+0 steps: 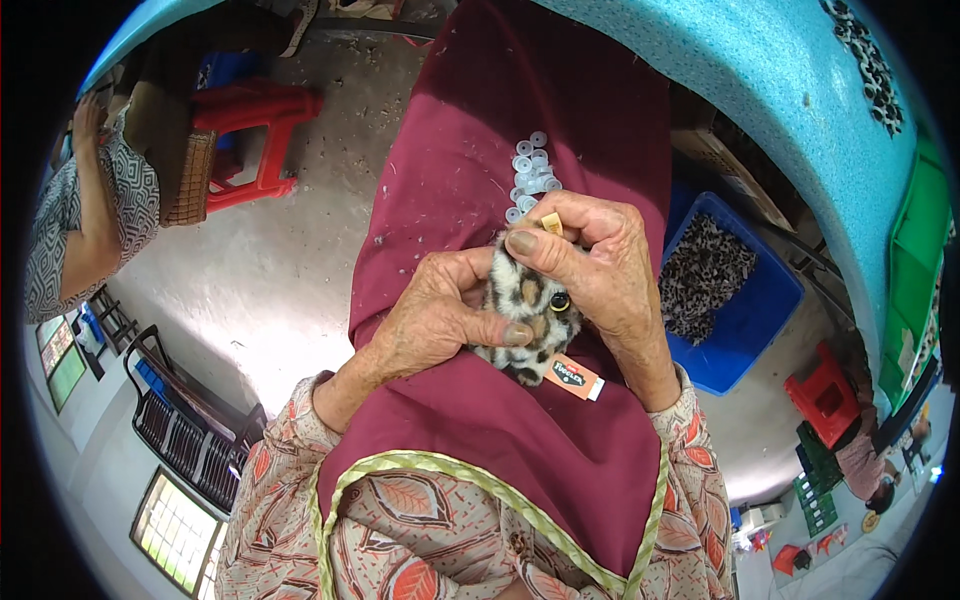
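Observation:
Over my lap, both hands hold a spotted plush piece (520, 290) of white, brown and black fur. A round black eye with a yellow rim (559, 301) shows on it. My left hand (435, 308) is closed on its left side, thumb pressed on the fur below the eye. At the top edge my right hand (610, 255) pinches the fur between thumb and fingers. By those fingers shows a small tan fabric bit (552, 223). An orange printed tag (574, 376) sticks out under the plush. Beyond it, several translucent plastic washers (535, 168) lie on the maroon apron (430, 240).
To the right, a blue bin (735, 372) holds many small black-and-white pieces. A light-blue tabletop (740, 70) curves along the top right, with more dark pieces (868, 70) on it. Red stools (265, 140) stand at left and right. A co-worker's arm (92, 235) shows far left.

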`<state>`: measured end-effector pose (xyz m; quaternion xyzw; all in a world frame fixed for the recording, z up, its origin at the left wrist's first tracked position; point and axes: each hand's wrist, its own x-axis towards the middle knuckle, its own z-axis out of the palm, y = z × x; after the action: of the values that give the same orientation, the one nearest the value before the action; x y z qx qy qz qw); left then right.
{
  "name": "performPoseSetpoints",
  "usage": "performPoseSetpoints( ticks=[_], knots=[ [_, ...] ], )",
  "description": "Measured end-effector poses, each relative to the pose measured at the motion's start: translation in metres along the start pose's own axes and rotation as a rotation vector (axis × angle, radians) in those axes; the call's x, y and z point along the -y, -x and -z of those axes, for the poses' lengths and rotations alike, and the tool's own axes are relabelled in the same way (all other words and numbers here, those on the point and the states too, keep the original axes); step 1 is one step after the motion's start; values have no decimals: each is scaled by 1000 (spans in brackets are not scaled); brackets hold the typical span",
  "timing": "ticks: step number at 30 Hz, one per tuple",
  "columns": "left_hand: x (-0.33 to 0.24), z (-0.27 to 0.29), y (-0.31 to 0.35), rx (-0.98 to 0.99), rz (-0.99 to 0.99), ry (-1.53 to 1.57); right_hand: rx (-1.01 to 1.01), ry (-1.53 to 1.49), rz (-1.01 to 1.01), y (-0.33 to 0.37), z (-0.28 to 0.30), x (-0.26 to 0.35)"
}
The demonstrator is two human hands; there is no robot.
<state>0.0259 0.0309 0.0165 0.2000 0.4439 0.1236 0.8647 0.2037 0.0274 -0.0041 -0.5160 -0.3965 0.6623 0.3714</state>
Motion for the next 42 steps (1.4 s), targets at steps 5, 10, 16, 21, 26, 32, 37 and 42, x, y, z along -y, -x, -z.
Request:
performPoseSetpoints(
  ticks=[5, 10, 16, 21, 26, 32, 37, 42],
  knots=[
    [12, 10, -2, 94, -28, 188, -20, -224, -40, -2, -4, 3],
    [13, 5, -3, 190, 18, 361, -181, -178, -22, 4, -11, 9],
    [11, 9, -4, 101, -27, 65, -280, 211, 186, 7, -18, 11],
    [7, 1, 3, 64, -78, 200, -125, -267, -46, 5, -10, 5],
    [11, 2, -1, 80, -57, 269, -46, -522, -149, 4, -5, 5],
    [19, 8, -7, 150, 2, 306, 17, -549, -106, 1, -1, -8],
    [19, 4, -9, 156, 15, 387, -1, -584, -103, 3, -1, -11],
    [19, 5, -9, 159, 22, 396, 26, -562, -110, 3, 1, -11]
  ],
)
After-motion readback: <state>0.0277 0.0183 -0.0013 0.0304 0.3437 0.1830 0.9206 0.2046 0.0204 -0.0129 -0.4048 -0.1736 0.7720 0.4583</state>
